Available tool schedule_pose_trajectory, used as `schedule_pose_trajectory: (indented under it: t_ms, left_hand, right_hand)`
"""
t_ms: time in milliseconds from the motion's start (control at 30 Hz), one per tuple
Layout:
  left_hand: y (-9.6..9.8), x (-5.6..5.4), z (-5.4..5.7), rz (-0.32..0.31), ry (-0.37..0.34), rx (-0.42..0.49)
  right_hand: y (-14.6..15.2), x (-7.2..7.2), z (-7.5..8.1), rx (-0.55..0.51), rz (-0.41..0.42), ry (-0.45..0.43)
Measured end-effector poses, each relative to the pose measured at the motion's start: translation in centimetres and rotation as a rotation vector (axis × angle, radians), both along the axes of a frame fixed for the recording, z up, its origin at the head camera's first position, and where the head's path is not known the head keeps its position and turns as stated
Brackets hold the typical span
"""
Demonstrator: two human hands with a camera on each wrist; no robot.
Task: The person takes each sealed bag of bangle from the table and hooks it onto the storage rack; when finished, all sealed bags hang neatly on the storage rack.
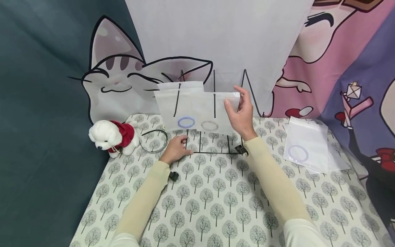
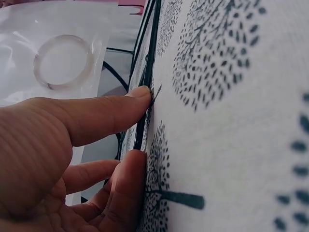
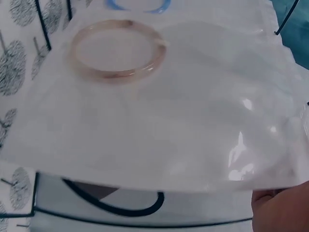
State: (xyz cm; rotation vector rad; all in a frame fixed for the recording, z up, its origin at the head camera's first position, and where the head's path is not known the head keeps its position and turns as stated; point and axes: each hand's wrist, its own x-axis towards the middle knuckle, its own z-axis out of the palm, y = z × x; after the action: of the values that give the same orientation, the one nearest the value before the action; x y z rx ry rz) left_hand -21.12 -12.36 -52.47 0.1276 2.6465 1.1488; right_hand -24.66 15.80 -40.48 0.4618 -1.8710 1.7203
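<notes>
A black wire rack (image 1: 216,153) stands on the tree-print cloth, with hooks that rise at its back. On its front hang clear plastic bags. A bag with a blue bangle (image 1: 178,122) is at the left, and a bag (image 1: 221,111) with a tan bangle (image 3: 116,74) is beside it. My right hand (image 1: 242,115) pinches that second bag by its upper right corner, thumb in front and fingers behind. Low at the rack's front left corner, my left hand (image 1: 177,149) holds the base wire (image 2: 141,121) between thumb and fingers.
At the left sits a white plush dog (image 1: 103,135) in a red garment, next to a black toothed headband (image 1: 166,139). Flat clear bags (image 1: 308,137) lie at the right, one with a lilac bangle (image 1: 290,154). A cartoon-print curtain (image 1: 228,37) hangs behind the table.
</notes>
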Motion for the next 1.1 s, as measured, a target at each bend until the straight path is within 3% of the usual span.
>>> schedule_pose_trajectory:
  t_ms: [200, 467, 733, 967, 1100]
  left_hand:
    - [0.0, 0.0, 0.0, -0.005, 0.019, -0.022]
    - [-0.2, 0.1, -0.2, -0.011, 0.035, -0.022]
    - [-0.2, 0.0, -0.3, -0.018, 0.031, 0.010]
    - [-0.2, 0.0, -0.3, -0.015, 0.037, -0.005]
    - [-0.2, 0.1, -0.5, -0.015, 0.040, -0.005]
  right_hand:
    - [1.9, 0.4, -1.4, 0.046, 0.001, -0.073]
    - [6.6, 0.8, -4.6, 0.124, -0.026, -0.175]
    - [13.2, 2.2, -4.7, 0.167, -0.160, -0.355]
    - [20.9, 0.8, -8.2, 0.279, -0.279, -0.452]
    - [24.9, 0.3, -9.4, 0.378, -0.348, -0.503]
